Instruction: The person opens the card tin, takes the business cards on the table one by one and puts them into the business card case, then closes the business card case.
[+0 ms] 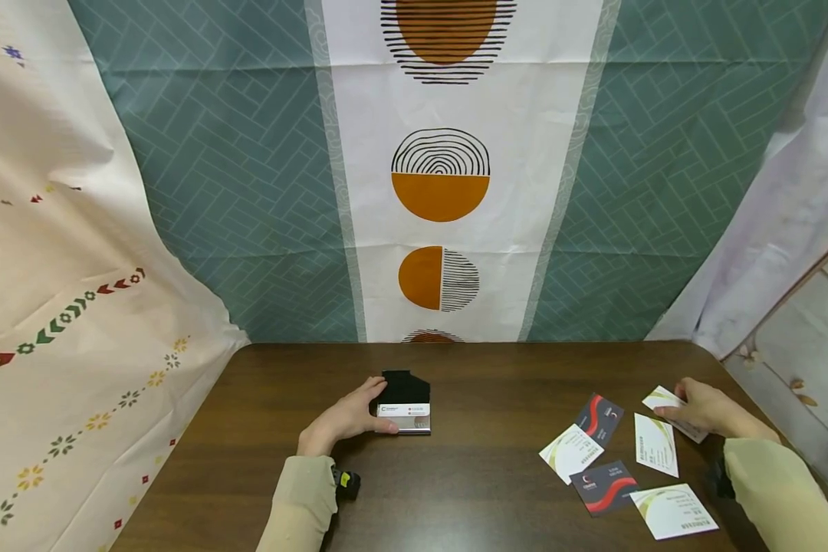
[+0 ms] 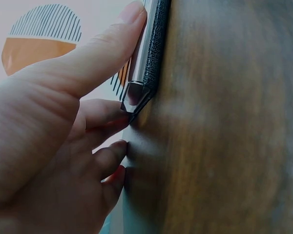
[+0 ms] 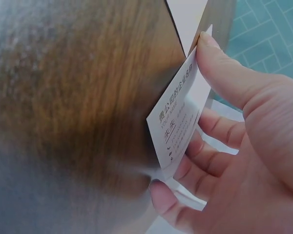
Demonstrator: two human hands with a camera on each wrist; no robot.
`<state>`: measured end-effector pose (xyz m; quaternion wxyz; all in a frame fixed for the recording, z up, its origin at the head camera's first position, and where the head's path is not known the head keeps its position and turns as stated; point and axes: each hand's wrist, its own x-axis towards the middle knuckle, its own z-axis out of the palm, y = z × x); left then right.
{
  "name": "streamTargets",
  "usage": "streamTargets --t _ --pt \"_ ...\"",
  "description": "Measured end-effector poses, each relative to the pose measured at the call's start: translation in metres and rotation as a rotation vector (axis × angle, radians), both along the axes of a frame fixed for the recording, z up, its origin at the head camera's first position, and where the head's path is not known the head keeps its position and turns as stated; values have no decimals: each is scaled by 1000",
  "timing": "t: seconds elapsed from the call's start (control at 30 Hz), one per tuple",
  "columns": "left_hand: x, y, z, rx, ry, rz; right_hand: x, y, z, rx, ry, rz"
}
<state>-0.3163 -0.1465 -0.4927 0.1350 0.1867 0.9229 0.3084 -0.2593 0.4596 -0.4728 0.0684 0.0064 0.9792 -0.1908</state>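
An open business card case [image 1: 403, 420] with a black flap and metal body lies on the wooden table, a white card showing inside it. My left hand [image 1: 345, 418] grips its left side, thumb on the metal edge and fingers at the far corner; the left wrist view shows the case's dark textured edge [image 2: 158, 44] against the table. At the right, my right hand [image 1: 711, 408] pinches a white business card [image 3: 178, 114] between thumb and fingers. That card is tilted, with its lower edge near the tabletop, and the fingertips behind it are partly hidden.
Several loose cards lie left of and nearer than my right hand: white ones [image 1: 571, 454] [image 1: 657, 445] [image 1: 675, 511] and dark ones with red stripes [image 1: 600, 420] [image 1: 603, 487]. A patterned curtain [image 1: 441, 192] hangs behind the table, with pale cloths [image 1: 76, 268] at the sides.
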Motion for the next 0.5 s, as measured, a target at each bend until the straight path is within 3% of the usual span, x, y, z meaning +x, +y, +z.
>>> streamTargets --t 0.5 --pt "1 0 -2 23 9 -9 2 3 1 -5 44 -8"
